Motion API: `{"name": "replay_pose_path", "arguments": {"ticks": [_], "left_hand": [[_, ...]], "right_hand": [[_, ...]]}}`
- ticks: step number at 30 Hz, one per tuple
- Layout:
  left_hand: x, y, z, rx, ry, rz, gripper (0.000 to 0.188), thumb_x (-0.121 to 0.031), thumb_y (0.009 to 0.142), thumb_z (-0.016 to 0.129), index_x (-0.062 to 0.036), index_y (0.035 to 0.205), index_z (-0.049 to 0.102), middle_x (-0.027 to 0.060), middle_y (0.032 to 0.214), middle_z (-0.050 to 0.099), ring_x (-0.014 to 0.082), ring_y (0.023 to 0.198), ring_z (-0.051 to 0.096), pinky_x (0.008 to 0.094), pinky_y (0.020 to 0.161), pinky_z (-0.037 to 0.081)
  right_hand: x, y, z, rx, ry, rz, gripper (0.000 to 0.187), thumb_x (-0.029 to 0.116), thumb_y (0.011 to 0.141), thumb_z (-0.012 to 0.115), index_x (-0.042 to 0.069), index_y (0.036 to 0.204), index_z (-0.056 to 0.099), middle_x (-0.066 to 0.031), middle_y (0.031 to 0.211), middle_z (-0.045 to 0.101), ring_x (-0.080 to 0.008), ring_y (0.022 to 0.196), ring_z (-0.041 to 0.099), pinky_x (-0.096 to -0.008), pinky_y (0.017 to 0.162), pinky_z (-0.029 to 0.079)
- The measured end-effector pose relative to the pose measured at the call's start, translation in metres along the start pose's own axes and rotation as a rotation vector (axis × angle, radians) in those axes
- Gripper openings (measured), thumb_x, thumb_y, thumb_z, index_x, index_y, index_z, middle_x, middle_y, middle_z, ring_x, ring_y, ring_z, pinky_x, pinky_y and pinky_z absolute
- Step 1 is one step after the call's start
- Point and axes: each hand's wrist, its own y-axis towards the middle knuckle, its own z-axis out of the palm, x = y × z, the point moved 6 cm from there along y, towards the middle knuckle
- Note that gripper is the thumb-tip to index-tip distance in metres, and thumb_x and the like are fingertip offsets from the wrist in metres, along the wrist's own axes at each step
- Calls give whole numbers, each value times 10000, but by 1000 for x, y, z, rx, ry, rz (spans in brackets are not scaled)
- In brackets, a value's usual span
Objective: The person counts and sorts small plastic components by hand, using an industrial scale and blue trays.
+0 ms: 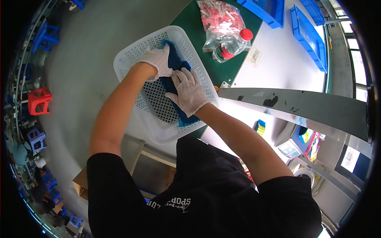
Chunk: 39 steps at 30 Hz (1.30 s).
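A white plastic basket (155, 134) with perforated walls and a grid bottom stands in front of me, partly over the corner of a green tabletop. Along its right side lies a long strip of dark blue cloth-like material (173, 58). My left hand (158, 62), in a white striped glove, grips this material near the far end, its fingers partly hidden. Just to the right and nearer, my right hand (188, 92), gloved the same way, lies on the blue material with fingers stretched out. Both hands cover much of the strip.
Right of the basket are a bag of pink and white pieces (222, 20) and a clear red-capped bottle (233, 45). A grey metal beam (293, 104) crosses the right side. Blue trays (308, 37) lie beyond. A red stool (39, 101) stands on the floor leftward.
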Motion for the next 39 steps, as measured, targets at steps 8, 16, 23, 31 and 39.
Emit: {"name": "replay_pose_path", "arguments": {"ticks": [8, 16, 23, 31, 39], "left_hand": [[2, 1, 3, -55, -13, 23, 699, -402, 754, 659, 47, 1234, 419, 185, 985, 654, 298, 1006, 607, 351, 986, 381], [18, 0, 0, -35, -280, -73, 612, -275, 735, 636, 3, 1251, 463, 235, 1164, 571, 365, 1036, 569, 388, 924, 451], [58, -33, -20, -195, -837, -11, 564, -237, 750, 587, 30, 1235, 483, 209, 1134, 587, 311, 1111, 554, 377, 923, 459], [33, -165, 25, -606, -2325, 463, 633, -250, 828, 605, 11, 1346, 352, 154, 1272, 508, 262, 1156, 524, 393, 980, 431], [-114, -218, 57, -227, -2656, 349, 657, -209, 750, 737, 3, 1283, 419, 112, 1187, 572, 219, 1066, 586, 345, 923, 480]], "right_hand": [[1, 0, 1, -11, -14, 7, 681, 494, 879, 470, -15, 1327, 411, -130, 1330, 435, -300, 1311, 311, -461, 1114, 168], [-2, 0, -1, -23, 11, 29, 635, 477, 881, 484, -5, 1291, 441, -133, 1327, 439, -300, 1314, 314, -461, 1109, 186], [-2, 0, -3, -15, 9, 40, 628, 476, 870, 504, 2, 1277, 445, -136, 1313, 451, -297, 1311, 320, -466, 1104, 195], [20, -10, -57, -92, 171, 32, 561, 377, 876, 535, -12, 1269, 445, -173, 1290, 463, -344, 1284, 358, -473, 1092, 234], [0, -155, -115, 46, 1042, 161, 657, 515, 927, 420, -47, 1265, 450, -228, 1213, 533, -351, 1128, 528, -408, 971, 401]]}}
